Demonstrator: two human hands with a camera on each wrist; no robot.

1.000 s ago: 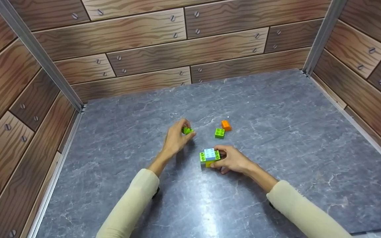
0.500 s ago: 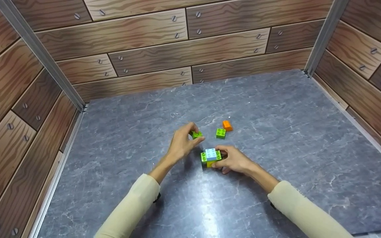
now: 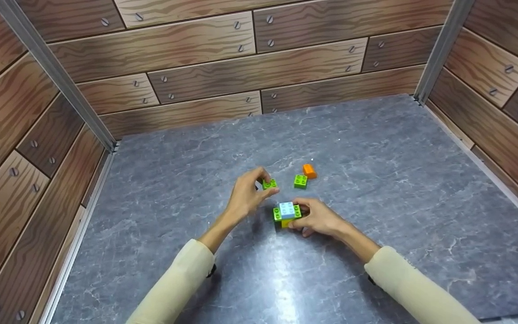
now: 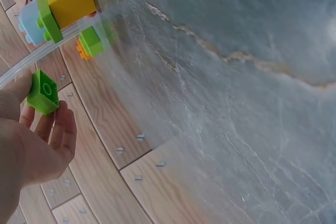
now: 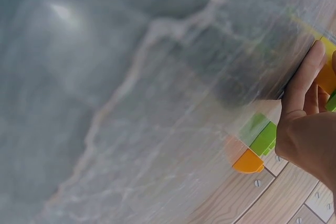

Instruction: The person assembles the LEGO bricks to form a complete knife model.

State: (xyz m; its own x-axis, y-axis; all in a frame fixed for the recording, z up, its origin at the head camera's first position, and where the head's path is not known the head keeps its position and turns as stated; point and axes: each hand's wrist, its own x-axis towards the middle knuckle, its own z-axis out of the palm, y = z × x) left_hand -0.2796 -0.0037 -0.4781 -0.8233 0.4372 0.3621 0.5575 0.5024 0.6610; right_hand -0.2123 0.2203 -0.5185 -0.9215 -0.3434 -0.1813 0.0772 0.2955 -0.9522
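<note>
My left hand [image 3: 246,194] pinches a green building block [image 4: 43,93] between thumb and fingers; its hollow underside shows in the left wrist view. To the right and nearer, my right hand [image 3: 319,217] grips a small stack of blocks: a yellow block [image 4: 73,1] at the bottom, a wider green block [image 3: 277,213] over it, and a light blue block [image 3: 286,209] on top. The green block in my left hand is apart from the stack. Beyond the right hand, a second small green block [image 3: 300,181] lies on the table beside an orange block [image 3: 309,171] with sloping sides.
The grey marbled tabletop [image 3: 376,148] lies under everything and reflects light. Wood-patterned walls [image 3: 205,67] enclose it at the back and both sides, with metal posts [image 3: 441,49] in the corners.
My left hand has moved right and slightly nearer with the green block, toward the stack, then nearly stopped. The right hand and its stack stay in place.
</note>
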